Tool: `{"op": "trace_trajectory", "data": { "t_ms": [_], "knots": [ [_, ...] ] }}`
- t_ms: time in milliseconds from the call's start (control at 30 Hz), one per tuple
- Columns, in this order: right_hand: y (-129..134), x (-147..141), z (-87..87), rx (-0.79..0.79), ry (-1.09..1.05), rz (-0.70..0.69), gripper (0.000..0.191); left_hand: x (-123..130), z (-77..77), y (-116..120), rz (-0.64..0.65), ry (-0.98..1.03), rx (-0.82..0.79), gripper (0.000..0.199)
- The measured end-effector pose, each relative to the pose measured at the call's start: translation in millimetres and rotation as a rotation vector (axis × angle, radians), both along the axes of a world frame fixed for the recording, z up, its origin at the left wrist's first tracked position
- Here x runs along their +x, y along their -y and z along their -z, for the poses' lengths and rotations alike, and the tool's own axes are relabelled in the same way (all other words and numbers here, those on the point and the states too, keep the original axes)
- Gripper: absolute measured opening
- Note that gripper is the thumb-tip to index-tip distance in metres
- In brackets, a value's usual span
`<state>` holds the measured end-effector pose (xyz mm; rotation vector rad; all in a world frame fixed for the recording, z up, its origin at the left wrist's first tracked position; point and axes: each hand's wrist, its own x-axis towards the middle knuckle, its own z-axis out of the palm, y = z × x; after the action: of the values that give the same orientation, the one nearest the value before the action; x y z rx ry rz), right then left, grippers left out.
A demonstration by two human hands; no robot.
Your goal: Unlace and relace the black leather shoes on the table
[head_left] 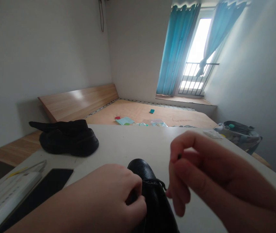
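Note:
A black leather shoe (158, 200) lies on the white table, its rounded toe pointing away from me. A thin black shoelace (156, 182) crosses its upper and trails off the right side toward my right fingers. My left hand (118, 194) is closed at the shoe's left side, fingers curled in; what they grip is hidden. To the right of the shoe, my right hand (196, 174) is raised, thumb and forefinger pinched on a small dark tip that looks like the lace's end. Its other fingers hang loosely curled.
Another black shoe-like item (68, 139) sits at the table's back left. Nearer me lie a dark phone-like slab (48, 184) and a white box-like item (14, 197). Beyond the white table (113, 142) is a wooden bed (138, 108) with small packets; a bin (242, 134) stands at right.

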<state>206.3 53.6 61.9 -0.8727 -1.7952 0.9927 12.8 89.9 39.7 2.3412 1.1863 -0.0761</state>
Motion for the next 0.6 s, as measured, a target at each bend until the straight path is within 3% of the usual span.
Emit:
{"op": "trace_trajectory", "data": {
  "t_ms": [133,200,333,500,600],
  "knots": [
    [-10.1,-2.9,-21.6,0.303,-0.152,0.156,0.007,11.9,-3.4,3.5,-0.06,-0.105,-0.02,0.03],
    [-14.7,-5.4,-25.6,0.36,-0.191,0.234,0.007,14.4,-3.1,4.2,-0.09,-0.087,-0.065,0.023],
    [-22.9,-7.8,-24.2,0.293,-0.301,0.312,0.012,16.4,-1.7,6.1,-0.105,-0.087,-0.064,0.021],
    [-36.5,-11.9,-13.5,0.11,-0.353,0.151,0.009,14.1,0.1,9.5,-0.077,-0.08,0.007,0.025],
    [-44.2,-16.2,-5.8,0.031,-0.317,0.08,0.007,4.5,3.5,7.9,-0.045,0.002,-0.036,0.024]
  ]
}}
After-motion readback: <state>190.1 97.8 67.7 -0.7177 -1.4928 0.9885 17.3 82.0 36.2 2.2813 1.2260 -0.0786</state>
